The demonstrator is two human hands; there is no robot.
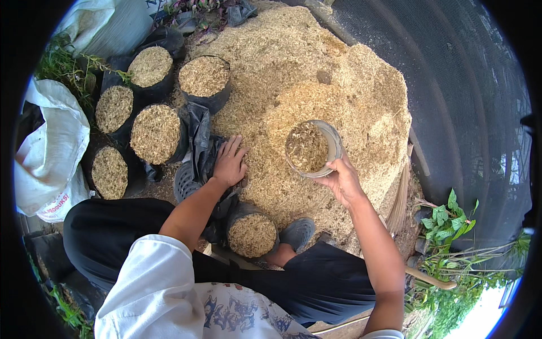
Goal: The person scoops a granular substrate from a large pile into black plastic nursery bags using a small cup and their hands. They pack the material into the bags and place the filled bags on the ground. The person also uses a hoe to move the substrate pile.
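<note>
My right hand point(342, 179) grips a round pale plastic container point(307, 146) partly filled with wood shavings, tilted above a broad heap of sawdust point(355, 85). My left hand point(228, 161) rests with fingers spread on the heap's left side, beside crumpled black plastic bags point(199, 127). Below it, between my legs, stands a black bag filled with shavings point(251, 237). Several more filled black bags stand at the upper left, among them one point(155, 135) left of my left hand and another point(204, 76) above it.
White woven sacks point(51, 141) lie at the left, near plants. Dark mesh netting point(457, 101) curves along the right of the heap. A bundle of thin sticks point(399, 198), a wooden handle point(437, 279) and leafy plants point(451, 220) are at the lower right. My sandalled foot point(296, 236) is at the heap's near edge.
</note>
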